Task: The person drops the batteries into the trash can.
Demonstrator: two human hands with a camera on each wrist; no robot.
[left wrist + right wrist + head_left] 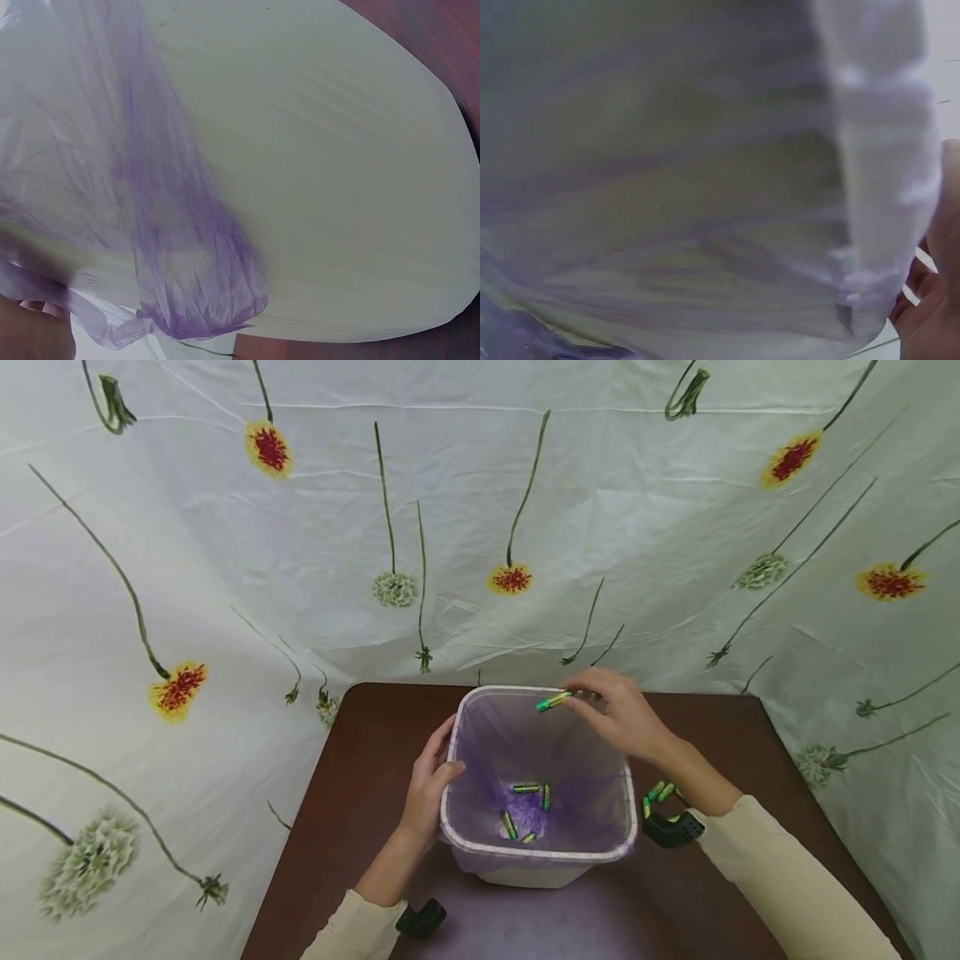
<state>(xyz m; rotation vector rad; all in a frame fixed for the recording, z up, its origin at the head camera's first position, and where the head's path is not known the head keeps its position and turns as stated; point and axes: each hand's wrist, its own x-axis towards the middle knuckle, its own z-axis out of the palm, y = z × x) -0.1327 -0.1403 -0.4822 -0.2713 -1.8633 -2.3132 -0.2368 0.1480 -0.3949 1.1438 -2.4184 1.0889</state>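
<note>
1 green-and-gold battery [552, 701] is pinched by its right end in the right hand [618, 714], tilted slightly down to the left, above the opening of the white bin [525, 877] near the far rim. The bin is upright, round-cornered, and lined with a translucent purple liner [480, 760], folded over the rim. Its left rim is gripped by the left hand [430, 789]. 4 loose batteries [526, 788] are seen lying inside at differing angles. At least 3 outer batteries [665, 792] are clustered outside, right of the bin, partly hidden by the right wrist.
</note>
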